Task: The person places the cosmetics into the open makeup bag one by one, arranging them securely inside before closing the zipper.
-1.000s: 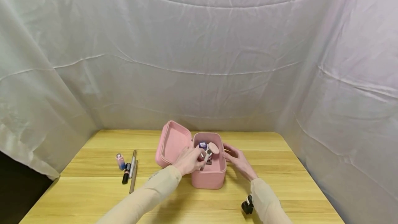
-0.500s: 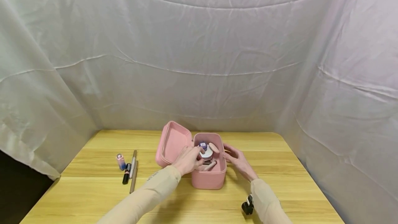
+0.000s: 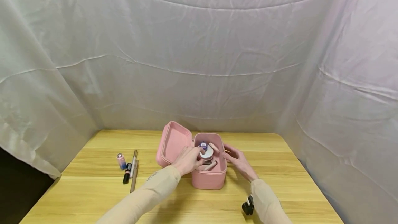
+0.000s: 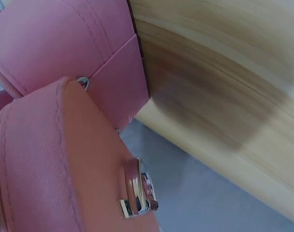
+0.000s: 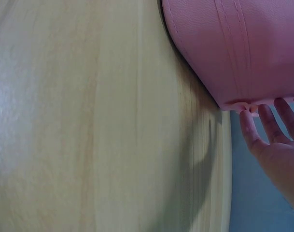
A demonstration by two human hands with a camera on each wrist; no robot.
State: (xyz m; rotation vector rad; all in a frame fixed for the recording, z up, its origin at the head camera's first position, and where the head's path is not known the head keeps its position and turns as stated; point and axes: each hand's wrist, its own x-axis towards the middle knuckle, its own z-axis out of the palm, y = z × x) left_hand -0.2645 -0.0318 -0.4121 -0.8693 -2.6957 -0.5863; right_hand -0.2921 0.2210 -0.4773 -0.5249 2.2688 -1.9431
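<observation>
A pink cosmetic case [image 3: 209, 181] stands on the table with its lid [image 3: 177, 137] swung to the left. My left hand [image 3: 188, 159] reaches over the left rim, forefinger at a white-topped round container [image 3: 207, 153]. Its thumb is lower, by the end of a slim pinkish-brown tube [image 3: 211, 166]. Behind lie a dark blue labelled item [image 3: 203, 145] and a pale pink puff [image 3: 214, 147] seen nearly edge-on. My right hand [image 3: 237, 160] rests against the right wall, thumb at the rim; its extended fingers [image 5: 270, 123] show in the right wrist view. The left wrist view shows the lid's gold clasp [image 4: 139, 188].
On the left of the table [image 3: 84, 193] lie a pink-to-blue bottle [image 3: 121, 161], a black lip tube [image 3: 126, 173], a silver pen [image 3: 133, 163] and a brown pen [image 3: 134, 177]. A small black object [image 3: 247, 206] sits beside the right sleeve.
The slim tube held by my left hand has dropped flat into the case, and the fingers have parted from it. The puff has turned from face-on to nearly edge-on. The right hand stays put.
</observation>
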